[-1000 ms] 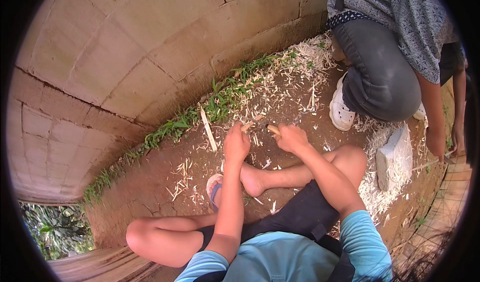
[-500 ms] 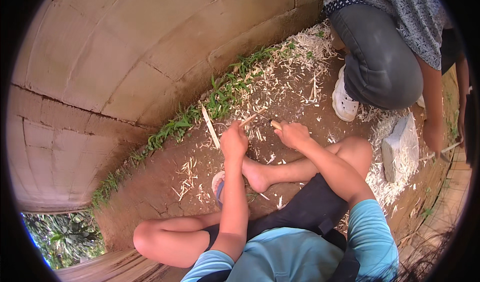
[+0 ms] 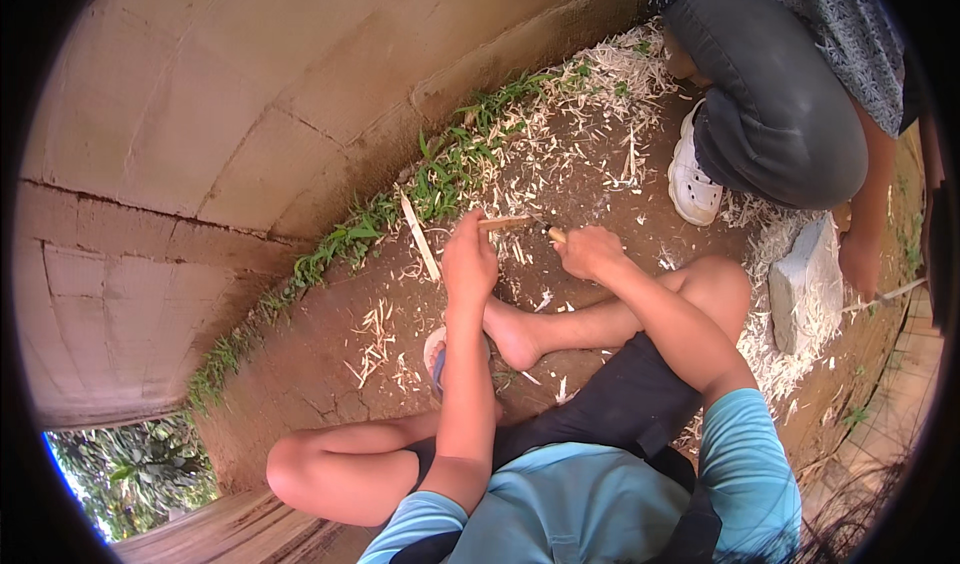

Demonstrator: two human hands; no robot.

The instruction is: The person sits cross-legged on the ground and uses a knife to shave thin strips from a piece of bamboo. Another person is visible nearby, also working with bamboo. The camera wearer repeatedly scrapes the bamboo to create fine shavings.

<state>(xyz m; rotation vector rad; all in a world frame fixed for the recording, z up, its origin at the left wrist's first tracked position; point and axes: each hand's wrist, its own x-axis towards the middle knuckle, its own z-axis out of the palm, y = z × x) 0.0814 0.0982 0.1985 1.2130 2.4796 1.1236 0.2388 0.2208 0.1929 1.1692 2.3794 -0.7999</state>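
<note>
My left hand (image 3: 469, 266) is closed around a thin wooden stick (image 3: 506, 222), whose free end points right toward the blade. In my right hand (image 3: 590, 253) is a knife (image 3: 557, 235) with a pale wooden handle, gripped by my closed fingers. Its short dark blade meets or nearly meets the stick's right end; whether they touch I cannot tell. Left of my left hand, a flat pale wooden slat (image 3: 419, 236) lies on the soil. Both hands are above the ground in front of my bare foot.
Wood shavings (image 3: 610, 94) cover the soil along the block wall (image 3: 300, 94) and green weeds (image 3: 440, 189). On the right crouches a person in dark trousers (image 3: 775, 104) and a white clog (image 3: 693, 179). A grey stone block (image 3: 800, 279) sits among shavings near that person's hand (image 3: 858, 264).
The stick has turned from slanting to nearly level, and my left hand has tilted with it. My right hand has shifted slightly right with the knife. The other person's hand has moved a little.
</note>
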